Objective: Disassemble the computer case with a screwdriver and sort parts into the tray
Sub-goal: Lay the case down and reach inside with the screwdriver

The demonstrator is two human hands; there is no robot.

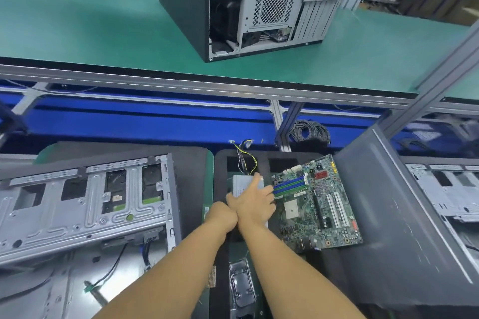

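Observation:
A black tray (pixel 264 160) lies in front of me with a grey power supply (pixel 241 184) in its left part. The supply's yellow and black wires (pixel 248 158) trail toward the far edge. My right hand (pixel 255 202) lies on top of the power supply with its fingers spread over the right edge. My left hand (pixel 220 217) is at the supply's left side, fingers curled down out of sight. A green motherboard (pixel 316 202) rests in the tray's right part. The opened computer case (pixel 83 204) lies to the left. No screwdriver is in view.
A grey side panel (pixel 388 215) leans at the right of the tray. A shiny part (pixel 241 285) sits in the tray's near end. Another computer case (pixel 248 5) stands on the green bench beyond a blue conveyor. A cable coil (pixel 308 132) hangs there.

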